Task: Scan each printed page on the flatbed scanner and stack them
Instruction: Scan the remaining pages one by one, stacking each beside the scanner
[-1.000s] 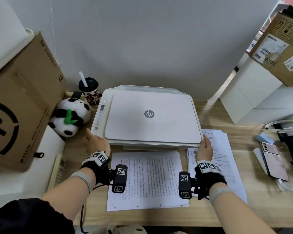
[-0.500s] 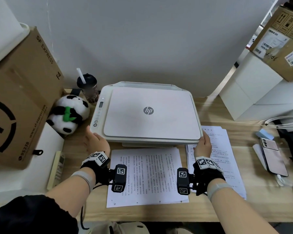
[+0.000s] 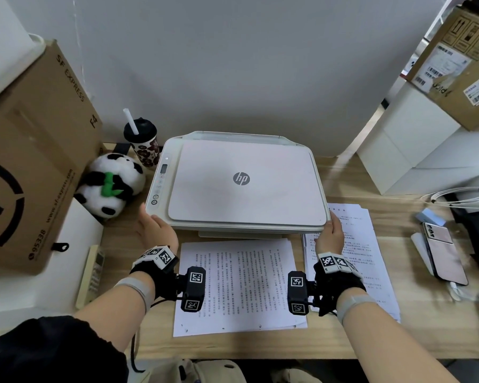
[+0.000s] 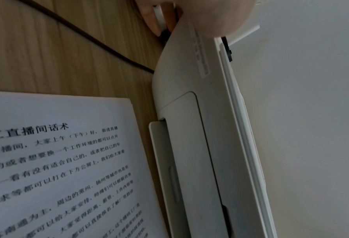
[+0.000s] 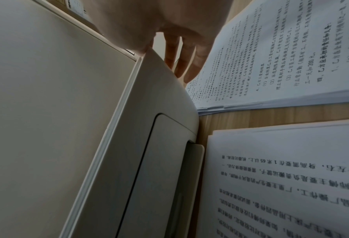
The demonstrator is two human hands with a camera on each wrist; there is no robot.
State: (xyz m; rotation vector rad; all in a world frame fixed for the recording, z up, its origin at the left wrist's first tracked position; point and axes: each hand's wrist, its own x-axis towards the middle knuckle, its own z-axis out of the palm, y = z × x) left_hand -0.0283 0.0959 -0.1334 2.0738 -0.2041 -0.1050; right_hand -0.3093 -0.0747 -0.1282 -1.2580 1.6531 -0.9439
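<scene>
The white HP scanner (image 3: 241, 183) sits mid-desk with its lid down. My left hand (image 3: 155, 228) rests on its front left corner, thumb on top and fingers (image 4: 154, 22) down the side wall. At the front right corner is my right hand (image 3: 331, 230), whose straight fingers (image 5: 186, 54) lie along the side wall while the thumb touches the lid's edge. A stack of printed pages (image 3: 238, 283) lies just in front of the scanner. A second printed stack (image 3: 357, 244) lies to its right, partly under my right hand.
A plush panda (image 3: 111, 183) and a lidded cup (image 3: 143, 142) stand left of the scanner, beside a large cardboard box (image 3: 31, 161). A phone (image 3: 443, 252), cables (image 3: 465, 197) and white boxes (image 3: 404, 150) fill the right side. A dark cord (image 4: 83, 35) crosses the desk.
</scene>
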